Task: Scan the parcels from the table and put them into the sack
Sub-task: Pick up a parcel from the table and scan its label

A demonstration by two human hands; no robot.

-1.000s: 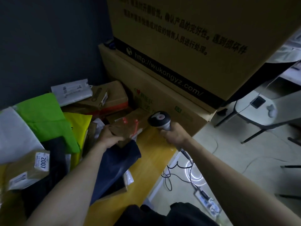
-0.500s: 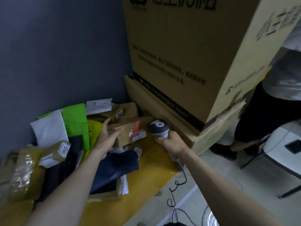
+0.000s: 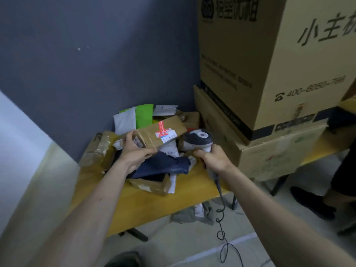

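Scanning looks to be the step in hand: the small taped cardboard parcel (image 3: 160,132) is held up over the heap of parcels (image 3: 146,151) on the yellow table (image 3: 192,189), its white label facing the handheld barcode scanner (image 3: 200,138) just beside it. No sack is in view, so the next move likely calls for finding it. The left hand (image 3: 134,151) grips the parcel's near end, thumb on top, fingers curled beneath. The right hand (image 3: 212,158) is wrapped round the scanner's handle

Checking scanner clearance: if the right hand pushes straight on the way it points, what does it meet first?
Likely the taped cardboard parcel that the left hand holds: the right hand aims the scanner up-left at it. Depth is unclear; a small gap shows.
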